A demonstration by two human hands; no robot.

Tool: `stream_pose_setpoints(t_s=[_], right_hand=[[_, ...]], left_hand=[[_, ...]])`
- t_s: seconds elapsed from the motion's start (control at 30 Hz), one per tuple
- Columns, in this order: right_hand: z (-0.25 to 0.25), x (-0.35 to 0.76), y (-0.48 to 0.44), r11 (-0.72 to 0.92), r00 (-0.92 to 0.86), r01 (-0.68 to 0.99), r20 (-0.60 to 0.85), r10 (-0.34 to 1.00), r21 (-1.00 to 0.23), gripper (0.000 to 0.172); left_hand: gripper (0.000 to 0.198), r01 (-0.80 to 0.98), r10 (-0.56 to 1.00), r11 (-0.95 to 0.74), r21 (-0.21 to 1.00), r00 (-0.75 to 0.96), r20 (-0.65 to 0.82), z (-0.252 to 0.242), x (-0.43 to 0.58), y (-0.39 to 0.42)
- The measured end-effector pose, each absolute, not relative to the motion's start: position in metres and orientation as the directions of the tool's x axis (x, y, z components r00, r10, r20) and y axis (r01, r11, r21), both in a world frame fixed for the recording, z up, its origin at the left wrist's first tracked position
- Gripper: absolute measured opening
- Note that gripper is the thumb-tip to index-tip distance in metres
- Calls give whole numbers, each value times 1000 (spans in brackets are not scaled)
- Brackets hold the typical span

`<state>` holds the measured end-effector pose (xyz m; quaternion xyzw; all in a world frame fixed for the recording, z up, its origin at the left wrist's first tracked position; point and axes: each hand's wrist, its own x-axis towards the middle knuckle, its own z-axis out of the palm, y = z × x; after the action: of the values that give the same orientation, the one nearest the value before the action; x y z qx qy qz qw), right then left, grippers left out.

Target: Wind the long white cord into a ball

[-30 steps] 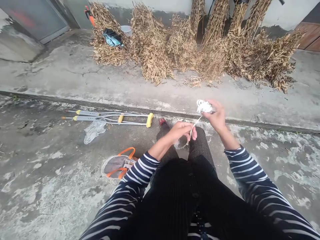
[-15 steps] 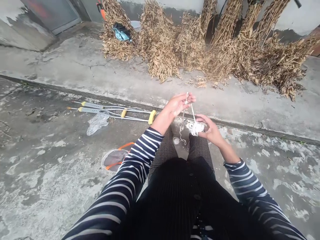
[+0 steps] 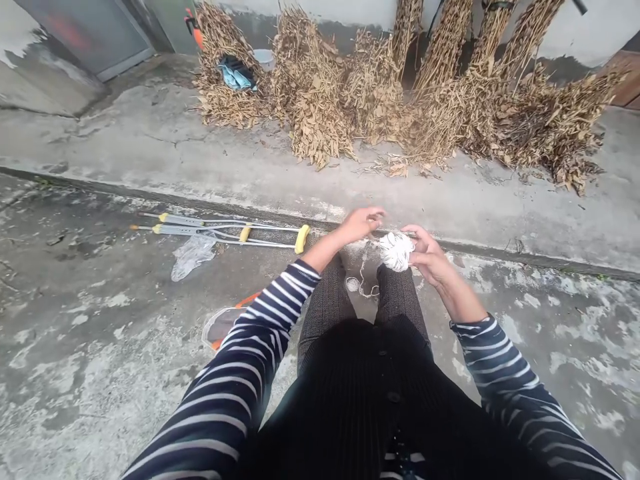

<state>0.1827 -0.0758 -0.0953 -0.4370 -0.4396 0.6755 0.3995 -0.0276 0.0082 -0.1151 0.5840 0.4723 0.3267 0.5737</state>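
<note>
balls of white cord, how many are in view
2: a larger ball held in the right hand, and a smaller ball on the ground between the trouser legs. Others could be hidden.

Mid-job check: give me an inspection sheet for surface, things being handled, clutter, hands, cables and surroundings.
Surface: stained concrete floor, with a raised concrete ledge ahead.
Things being handled: white cord bundle, held up; small white coil on the floor, loose cord beside it.
Clutter: crutches, clear plastic bag, partly hidden orange-handled bag.
Hands: right hand holds the bundle; left hand is raised nearby, grip unclear.
Cables: nothing seen on the floor.
Surroundings: dried plant bundles along the wall, blue cloth on one.
</note>
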Motion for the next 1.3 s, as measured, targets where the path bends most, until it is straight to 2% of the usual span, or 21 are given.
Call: stream_pose_setpoints(t_s=[0.07,0.13,0.27,0.4,0.57,0.7,0.8,0.83,0.9,0.97,1.0,1.07,1.17,1.3], right_hand=[[-95,185,-72,-374,-300,-137,-322,898,-917,67],[-95,188,-70,-425,-317,-123,-371,873,-897,65],[-96,195,-69,-447,-410,-79,-380,830,-891,57],[-99,201,-72,-408,-442,-44,-348,826,-912,60],[-92,205,-69,-357,-482,78,-349,804,-931,63],[-82,210,-57,-181,-506,253,-289,813,-950,56],[-78,217,-46,69,-526,451,-202,826,-890,52],[-77,219,-43,158,-497,549,-168,851,-821,50],[-77,222,-39,303,-413,737,-48,909,-604,48],[-78,223,-36,399,-388,823,112,915,-406,48],[-78,224,-36,444,-407,824,178,896,-351,50],[-78,225,-35,527,-458,790,271,847,-312,51],[-81,226,-33,602,-473,729,394,788,-327,42],[-80,220,-33,640,-327,631,598,732,-439,29]], left_hand=[[30,26,848,160,987,509,-151,-113,-27,-10],[30,-37,779,222,974,607,-154,-111,-27,-23],[26,-4,761,205,979,630,-156,-112,-28,-27],[11,154,766,56,987,628,-141,-108,-32,-19],[8,284,826,-256,924,561,57,-79,-41,-10],[14,331,809,-297,895,586,52,-59,-44,-8],[13,302,805,-171,938,592,-44,-61,-46,-11],[12,271,786,-108,957,613,-85,-65,-46,-15],[10,198,698,33,980,697,-164,-77,-48,-26],[11,121,599,184,975,773,-209,-90,-48,-40],[14,71,578,260,963,787,-214,-96,-47,-49],[18,-72,613,389,918,765,-200,-105,-44,-66],[21,-294,709,493,819,681,-182,-115,-36,-92],[25,-368,708,573,732,673,-215,-133,-26,-116]])
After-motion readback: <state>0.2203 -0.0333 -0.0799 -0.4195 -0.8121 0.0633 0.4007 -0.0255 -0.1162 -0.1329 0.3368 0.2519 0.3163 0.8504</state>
